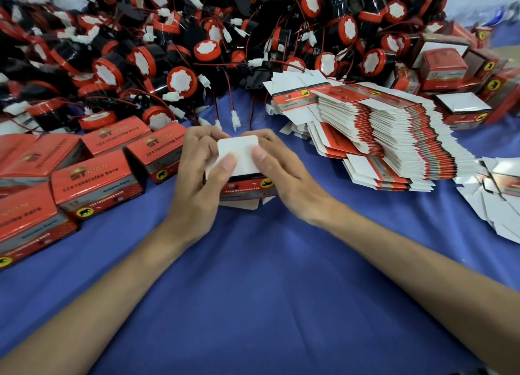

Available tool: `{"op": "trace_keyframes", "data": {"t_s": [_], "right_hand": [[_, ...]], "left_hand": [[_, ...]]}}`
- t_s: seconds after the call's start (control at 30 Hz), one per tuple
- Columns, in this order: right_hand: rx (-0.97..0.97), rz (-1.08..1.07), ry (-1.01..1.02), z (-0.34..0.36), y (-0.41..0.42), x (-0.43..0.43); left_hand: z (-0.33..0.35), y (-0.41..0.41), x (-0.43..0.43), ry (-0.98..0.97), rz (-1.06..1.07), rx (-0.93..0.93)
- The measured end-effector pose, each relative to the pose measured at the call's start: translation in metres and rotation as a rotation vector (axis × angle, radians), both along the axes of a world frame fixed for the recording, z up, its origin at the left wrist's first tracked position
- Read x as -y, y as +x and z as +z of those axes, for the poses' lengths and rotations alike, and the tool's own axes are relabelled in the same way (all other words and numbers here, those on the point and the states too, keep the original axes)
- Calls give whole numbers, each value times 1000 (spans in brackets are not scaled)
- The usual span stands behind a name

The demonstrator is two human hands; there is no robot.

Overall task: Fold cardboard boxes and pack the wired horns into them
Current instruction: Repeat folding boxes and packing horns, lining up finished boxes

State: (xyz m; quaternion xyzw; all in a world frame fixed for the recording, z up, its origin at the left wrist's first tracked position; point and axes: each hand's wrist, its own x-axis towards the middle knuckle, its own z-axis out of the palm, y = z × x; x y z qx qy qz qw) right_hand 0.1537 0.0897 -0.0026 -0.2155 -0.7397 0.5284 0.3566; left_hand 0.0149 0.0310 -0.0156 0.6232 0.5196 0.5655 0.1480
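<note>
Tucking the flap (238, 152) squarely is the job, I judge: left hand (197, 177) and right hand (287, 174) curl their fingers round the box (247, 189), thumbs pressing the flap, left of the stack (394, 138). Keep the walls square. Horns (180, 79) lie heaped behind and left of the stack.

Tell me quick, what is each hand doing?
Left hand: gripping the box, thumb pressing on top.
Right hand: gripping the same box.
</note>
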Motion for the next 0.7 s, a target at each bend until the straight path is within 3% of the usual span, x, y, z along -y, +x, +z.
{"op": "trace_keyframes", "data": {"t_s": [0.07, 0.17, 0.33, 0.53, 0.7], "right_hand": [[-55, -22, -65, 0, -2, 0], [-55, -68, 25, -2, -5, 0], [-98, -15, 79, -4, -3, -2], [-152, 72, -146, -2, -3, 1], [-175, 88, -156, -1, -3, 2]], "left_hand": [[-3, 1, 1, 26, 13, -32], [-4, 0, 0, 55, 12, -24], [-4, 2, 2, 85, -79, 151], [-3, 5, 2, 66, -124, 273], [-2, 11, 2, 101, -93, 307]]}}
